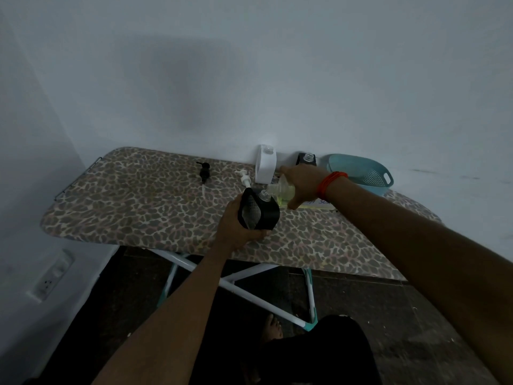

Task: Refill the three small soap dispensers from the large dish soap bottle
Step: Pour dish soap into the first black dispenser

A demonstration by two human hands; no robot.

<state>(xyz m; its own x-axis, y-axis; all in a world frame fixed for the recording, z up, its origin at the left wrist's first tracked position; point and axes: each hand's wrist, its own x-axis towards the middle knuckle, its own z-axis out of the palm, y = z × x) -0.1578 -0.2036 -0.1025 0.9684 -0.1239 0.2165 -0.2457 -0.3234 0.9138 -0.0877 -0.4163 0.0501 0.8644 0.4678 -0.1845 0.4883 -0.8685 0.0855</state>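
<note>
My left hand (236,226) grips a black square soap dispenser (258,211), tilted, with its clear neck open at the top. My right hand (302,184) holds the large dish soap bottle (281,191) of yellow-green liquid tipped sideways, its mouth against the black dispenser's neck. A white dispenser (265,163) and another black dispenser (306,159) stand uncapped at the wall. A black pump head (204,173) and a white pump head (244,177) lie loose on the leopard-print ironing board (138,207).
A teal colander basket (363,173) sits at the board's far right by the wall. A paper label (319,204) lies under my right wrist. Below the board are white and teal legs (249,290) and a dark floor. A wall socket (52,276) is at the lower left.
</note>
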